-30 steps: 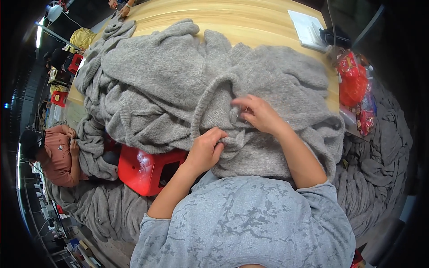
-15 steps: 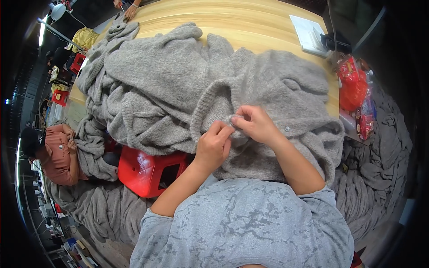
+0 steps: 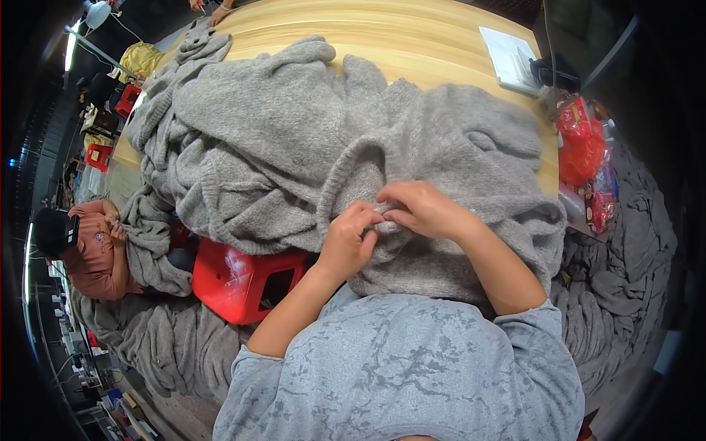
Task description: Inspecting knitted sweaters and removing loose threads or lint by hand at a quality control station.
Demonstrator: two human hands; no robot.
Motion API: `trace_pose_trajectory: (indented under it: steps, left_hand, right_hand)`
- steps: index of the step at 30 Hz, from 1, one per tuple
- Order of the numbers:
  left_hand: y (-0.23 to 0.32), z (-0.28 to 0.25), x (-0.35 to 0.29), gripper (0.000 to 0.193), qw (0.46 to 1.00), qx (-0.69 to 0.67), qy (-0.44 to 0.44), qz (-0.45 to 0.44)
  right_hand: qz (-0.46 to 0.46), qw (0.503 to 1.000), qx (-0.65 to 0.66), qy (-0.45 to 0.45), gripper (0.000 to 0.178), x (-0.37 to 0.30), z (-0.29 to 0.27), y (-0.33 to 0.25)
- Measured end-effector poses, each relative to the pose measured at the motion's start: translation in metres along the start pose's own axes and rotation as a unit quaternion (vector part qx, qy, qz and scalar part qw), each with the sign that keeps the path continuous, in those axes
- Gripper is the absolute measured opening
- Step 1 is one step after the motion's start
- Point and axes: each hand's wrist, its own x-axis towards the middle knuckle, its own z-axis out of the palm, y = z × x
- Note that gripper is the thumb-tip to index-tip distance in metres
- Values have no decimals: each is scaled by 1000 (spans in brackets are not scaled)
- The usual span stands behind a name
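Note:
A grey knit cardigan [image 3: 471,117] lies spread at the table's near edge, in front of my body. Its ribbed edge [image 3: 334,180] curves up just beyond my fingers. My left hand [image 3: 350,239] pinches this edge, thumb and forefinger together. Close against it on the right, my right hand [image 3: 426,212] is also closed on the knit, fingers bent downward. The fingertips of both hands almost meet; whether a button lies between them is hidden. More grey knitwear [image 3: 250,103] is heaped on the left of the cardigan.
A pale wooden table [image 3: 397,37] extends away, with white papers [image 3: 507,59] at far right. Red plastic bags [image 3: 577,140] hang by its right side. A red stool [image 3: 232,283] stands at left, near a seated person [image 3: 99,246]. Knitwear piles [image 3: 618,257] flank me.
My right hand has shifted slightly down and its fingers now curl more over the knit. The button seen beside my right wrist before is now out of sight.

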Motion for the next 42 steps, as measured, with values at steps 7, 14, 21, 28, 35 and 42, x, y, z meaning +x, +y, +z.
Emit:
trace_pose_trajectory:
  steps: [7,14,21,28,35,42]
  left_hand:
    - [1,5,-4,21,992,97,62,56]
    - [-1,7,-3,23,990,111,56,64]
    - [-4,7,-4,22,999,-11,37,-18]
    - [-13,3,-2,23,999,-45,-1,-13]
    - [-25,-5,-1,19,966,-168,-49,-189]
    - [-25,-4,1,15,933,-254,-84,-239]
  right_hand:
    - [90,996,-9,8,15,2,5,1]
    - [303,909,285,-15,16,4,21,15]
    - [310,876,371,-3,17,2,29,20]
    - [321,876,360,-28,18,-2,29,23]
    - [157,983,87,-35,22,-4,15,-6]
    - [66,995,-65,-35,15,-10,21,-7]
